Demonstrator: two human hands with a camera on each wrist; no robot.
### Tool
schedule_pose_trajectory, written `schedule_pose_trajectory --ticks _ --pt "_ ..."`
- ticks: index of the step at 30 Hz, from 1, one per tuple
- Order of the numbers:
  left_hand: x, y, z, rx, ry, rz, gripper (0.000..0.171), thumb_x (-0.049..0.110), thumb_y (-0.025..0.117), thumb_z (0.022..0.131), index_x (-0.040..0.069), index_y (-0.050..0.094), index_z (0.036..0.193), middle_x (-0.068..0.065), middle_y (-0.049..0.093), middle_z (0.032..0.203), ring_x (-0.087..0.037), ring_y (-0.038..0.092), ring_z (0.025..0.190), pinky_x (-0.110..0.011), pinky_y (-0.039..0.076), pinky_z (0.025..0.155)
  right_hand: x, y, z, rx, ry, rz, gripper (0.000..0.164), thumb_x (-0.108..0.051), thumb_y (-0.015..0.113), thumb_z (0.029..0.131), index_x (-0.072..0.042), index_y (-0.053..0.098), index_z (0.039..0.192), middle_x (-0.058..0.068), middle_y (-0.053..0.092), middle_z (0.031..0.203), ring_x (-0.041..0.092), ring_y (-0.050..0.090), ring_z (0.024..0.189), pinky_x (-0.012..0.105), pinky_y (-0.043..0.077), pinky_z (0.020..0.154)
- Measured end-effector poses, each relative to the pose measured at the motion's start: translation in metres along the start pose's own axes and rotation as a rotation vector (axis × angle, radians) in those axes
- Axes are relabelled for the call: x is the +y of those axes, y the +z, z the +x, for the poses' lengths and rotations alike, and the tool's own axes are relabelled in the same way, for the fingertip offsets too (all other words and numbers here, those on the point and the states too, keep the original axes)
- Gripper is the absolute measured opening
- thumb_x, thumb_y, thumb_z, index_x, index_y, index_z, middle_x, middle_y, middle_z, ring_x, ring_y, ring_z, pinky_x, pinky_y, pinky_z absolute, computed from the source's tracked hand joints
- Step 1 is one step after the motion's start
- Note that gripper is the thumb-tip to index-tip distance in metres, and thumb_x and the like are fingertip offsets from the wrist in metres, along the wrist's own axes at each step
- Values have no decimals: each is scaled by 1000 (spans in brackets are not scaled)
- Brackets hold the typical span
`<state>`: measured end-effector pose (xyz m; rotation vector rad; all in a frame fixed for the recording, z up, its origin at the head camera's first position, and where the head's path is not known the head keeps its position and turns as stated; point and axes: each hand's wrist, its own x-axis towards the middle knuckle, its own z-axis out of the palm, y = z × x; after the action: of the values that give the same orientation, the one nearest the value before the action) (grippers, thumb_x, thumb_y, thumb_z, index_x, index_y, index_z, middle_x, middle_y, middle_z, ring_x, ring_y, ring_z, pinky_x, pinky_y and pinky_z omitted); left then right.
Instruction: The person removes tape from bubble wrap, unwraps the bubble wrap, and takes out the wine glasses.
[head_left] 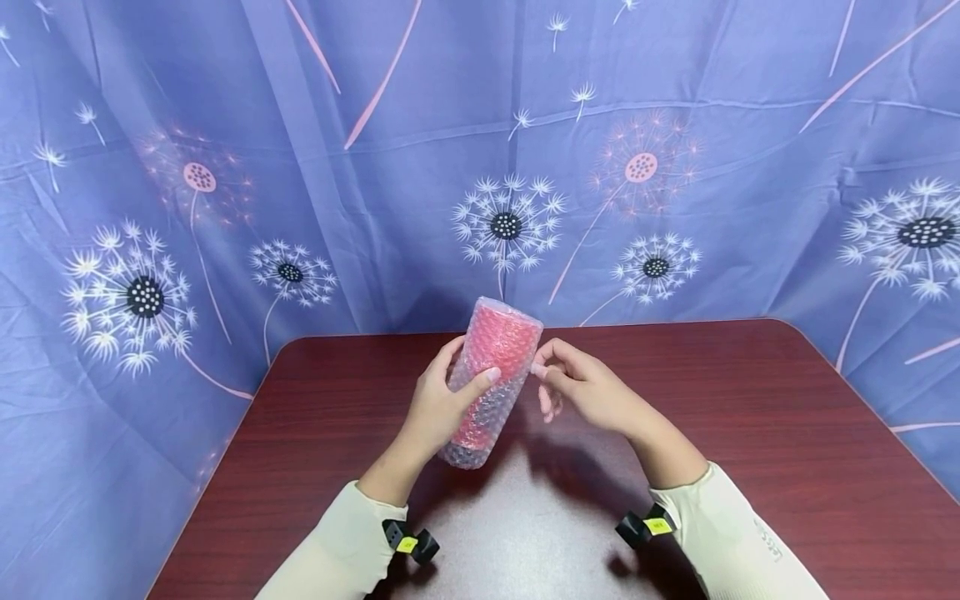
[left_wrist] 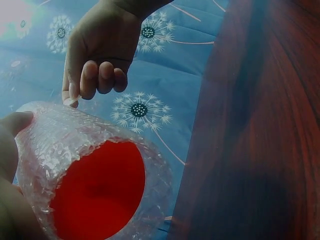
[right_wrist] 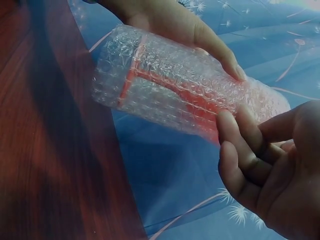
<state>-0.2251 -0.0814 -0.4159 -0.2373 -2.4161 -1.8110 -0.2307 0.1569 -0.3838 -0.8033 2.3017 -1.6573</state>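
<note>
While the left hand (head_left: 441,400) held the bubble-wrapped red cylinder (head_left: 506,357) tilted above the middle of the desk (head_left: 322,433), the right hand (head_left: 596,390) was at its right side, thumb and forefinger drawn together and apparently pinching a bit of the bubble wrap (right_wrist: 165,62). Handling the edge of that wrap looked to be the step in hand; whether to fasten or loosen it could not be told. The next move seemed to call for a steady hold on the left and a light, sure pinch on the right.

The cylinder leaned with its far end to the right and its near end to the left. Its red body showed blurred through glossy, crinkled bubbles, with a greyish panel edged in red. At the near end the wrap stood out past the body, a clear collar around a red circular end (left_wrist: 102,187), flat or hollow, hard to say.

The left thumb lay across the front; the right hand's other fingers were curled. Black wrist cameras (head_left: 643,528) sat by the pale sleeves (head_left: 337,542). Beyond the red-brown desk hung a blue dandelion-print cloth (head_left: 405,208).
</note>
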Motion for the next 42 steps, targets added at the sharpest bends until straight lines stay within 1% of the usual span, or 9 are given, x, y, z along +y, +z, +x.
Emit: schedule_pose_trajectory --ticks 4,8,13,15,20,25,30,36,42 --pt "-1 0 1 0 0 -3 67 51 77 85 34 49 144 1 64 128 -21 66 106 -41 58 85 1 -1 1 -15 -2 36 12 -8 42 107 -1 51 110 22 70 76 34 70 65 41 60 61" --pt "-1 1 1 1 -5 3 69 51 77 85 34 49 145 1 63 130 -21 65 108 -41 58 87 4 -2 1 -27 -11 17 12 -8 42 107 0 50 110 20 71 79 33 72 70 39 60 63" --pt "0 2 0 -28 -5 -16 69 50 76 86 32 47 146 0 63 130 -22 66 107 -41 58 87 5 -1 3 -27 -18 7 12 -13 51 106 -1 50 107 17 70 75 28 72 69 40 60 63" --pt "1 2 -1 -41 -8 -14 71 49 76 86 31 46 147 -1 62 132 -23 66 108 -43 58 88 5 -1 3 -28 -14 13 16 -15 52 105 1 50 106 17 70 74 28 71 68 40 60 64" --pt "1 3 -2 -72 -15 16 75 48 75 87 29 42 151 -3 60 138 -24 64 113 -46 55 94 7 -1 3 -23 -14 -3 17 -12 51 105 5 51 105 16 70 74 28 72 68 39 60 64" --pt "1 2 -2 -98 6 28 70 44 71 92 29 39 152 -5 60 137 -25 64 113 -47 56 94 8 -2 2 -15 -22 -22 16 -10 48 106 5 51 106 17 70 76 33 71 70 40 60 65" --pt "1 2 -2 -87 27 18 67 40 71 92 27 40 151 -6 61 136 -25 65 111 -45 57 92 7 -2 3 -10 -8 -26 17 -9 45 107 7 51 108 18 70 78 33 71 71 40 60 66" --pt "2 3 -2 -76 20 -18 69 40 74 90 27 41 149 -6 62 134 -25 66 110 -44 57 91 6 -1 2 -4 27 -30 20 -8 41 106 9 50 111 17 71 80 35 72 73 37 60 68" --pt "1 4 -2 -57 31 -32 68 37 76 88 27 42 147 -6 61 132 -24 64 110 -43 56 91 5 -1 1 -30 9 -15 18 -8 38 107 7 48 110 20 70 83 34 72 73 37 59 67"
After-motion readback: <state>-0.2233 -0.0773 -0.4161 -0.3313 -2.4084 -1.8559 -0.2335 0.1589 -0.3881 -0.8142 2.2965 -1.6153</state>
